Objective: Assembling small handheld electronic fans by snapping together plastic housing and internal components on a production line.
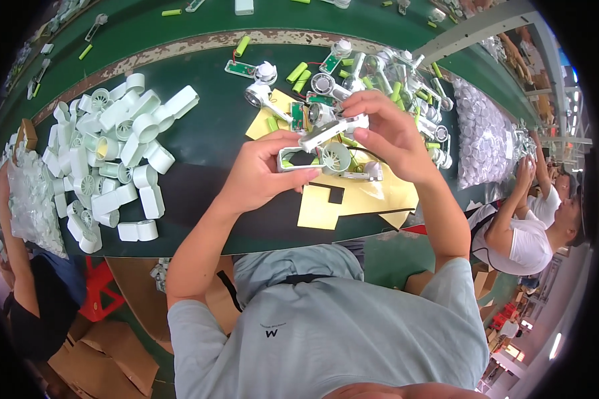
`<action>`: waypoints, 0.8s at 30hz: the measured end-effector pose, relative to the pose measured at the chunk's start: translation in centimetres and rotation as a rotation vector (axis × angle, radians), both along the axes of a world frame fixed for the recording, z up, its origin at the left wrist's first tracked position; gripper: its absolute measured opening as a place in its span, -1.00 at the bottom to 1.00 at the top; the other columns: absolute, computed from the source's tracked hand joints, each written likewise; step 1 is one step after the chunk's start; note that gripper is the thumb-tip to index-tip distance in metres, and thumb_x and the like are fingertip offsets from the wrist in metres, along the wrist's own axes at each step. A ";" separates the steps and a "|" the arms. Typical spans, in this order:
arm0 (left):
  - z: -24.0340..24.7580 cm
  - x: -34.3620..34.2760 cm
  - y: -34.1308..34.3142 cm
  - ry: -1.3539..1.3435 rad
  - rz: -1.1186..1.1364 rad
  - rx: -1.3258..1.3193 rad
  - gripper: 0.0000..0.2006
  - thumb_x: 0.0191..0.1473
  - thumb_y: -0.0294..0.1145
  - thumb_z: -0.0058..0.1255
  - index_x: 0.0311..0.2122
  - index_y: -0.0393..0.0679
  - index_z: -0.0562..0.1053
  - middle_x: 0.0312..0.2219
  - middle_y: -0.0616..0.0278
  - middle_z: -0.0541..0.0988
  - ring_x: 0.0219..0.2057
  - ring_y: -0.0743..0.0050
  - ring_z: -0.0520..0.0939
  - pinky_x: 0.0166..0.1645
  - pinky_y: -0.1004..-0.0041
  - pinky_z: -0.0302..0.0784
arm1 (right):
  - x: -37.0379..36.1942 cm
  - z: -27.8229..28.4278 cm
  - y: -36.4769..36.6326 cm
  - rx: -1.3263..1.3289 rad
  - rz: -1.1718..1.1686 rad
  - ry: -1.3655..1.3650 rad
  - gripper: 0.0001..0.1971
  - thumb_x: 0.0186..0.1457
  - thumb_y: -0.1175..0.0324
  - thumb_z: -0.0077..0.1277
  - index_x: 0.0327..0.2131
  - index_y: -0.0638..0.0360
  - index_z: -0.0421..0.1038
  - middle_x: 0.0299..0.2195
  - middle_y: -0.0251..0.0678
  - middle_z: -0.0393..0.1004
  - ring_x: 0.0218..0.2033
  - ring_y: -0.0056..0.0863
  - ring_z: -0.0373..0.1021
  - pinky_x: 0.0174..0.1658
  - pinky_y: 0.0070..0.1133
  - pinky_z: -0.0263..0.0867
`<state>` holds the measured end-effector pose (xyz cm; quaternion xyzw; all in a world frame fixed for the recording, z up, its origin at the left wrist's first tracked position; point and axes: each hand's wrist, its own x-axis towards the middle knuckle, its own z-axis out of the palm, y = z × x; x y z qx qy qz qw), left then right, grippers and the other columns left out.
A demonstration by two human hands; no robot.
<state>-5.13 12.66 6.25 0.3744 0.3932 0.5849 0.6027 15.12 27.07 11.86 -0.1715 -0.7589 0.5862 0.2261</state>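
My left hand (258, 171) is closed round a pale green fan housing (336, 157), its hollow handle and round grille facing up. Something dark and a bit of yellow-green show inside that handle. Just above it, my right hand (391, 133) grips a white fan part (331, 133) between thumb and fingers, tilted over the housing; whether the two touch I cannot tell. Yellow sheets (318, 211) with black strips lie beneath both hands. Beyond them sit loose fan assemblies with green circuit boards (297, 116) and yellow-green battery cells (301, 81).
To the left is a heap of pale green housings (146, 126), beside a clear bag (36, 199). A large bag of white parts (476, 139) stands at right. A green conveyor (206, 20) runs behind a worn ledge. Co-workers sit on both sides; cardboard boxes (106, 359) stand below left.
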 end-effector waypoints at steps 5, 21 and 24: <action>-1.5 1.2 -0.2 -0.013 -0.007 -0.060 -0.69 0.00 -0.57 0.27 -0.14 -0.39 0.49 -0.32 0.23 0.57 -0.40 0.60 0.62 -0.31 0.57 0.56 | -2.3 2.5 -2.9 0.541 -0.064 -0.129 -0.79 0.04 0.50 0.19 -0.20 0.16 0.52 -0.09 -0.19 0.47 -0.21 -0.33 0.50 -0.17 -0.50 0.42; -2.0 2.9 0.1 0.051 0.201 -0.014 -0.68 0.03 -0.46 0.24 -0.12 -0.32 0.45 -0.35 0.25 0.57 -0.38 0.68 0.56 -0.34 0.61 0.49 | -2.8 0.4 -4.0 0.555 -0.248 -0.159 -0.82 0.00 0.43 0.24 -0.26 0.10 0.63 -0.29 -0.22 0.53 -0.39 -0.41 0.51 -0.37 -0.55 0.41; -2.1 3.0 0.2 0.127 0.221 -0.042 -0.66 0.03 -0.47 0.22 -0.10 -0.33 0.43 -0.34 0.26 0.55 -0.38 0.69 0.54 -0.32 0.61 0.47 | -3.1 0.3 -4.5 0.560 -0.271 -0.173 -0.84 0.00 0.39 0.26 -0.28 0.08 0.64 -0.32 -0.23 0.53 -0.42 -0.43 0.48 -0.41 -0.56 0.39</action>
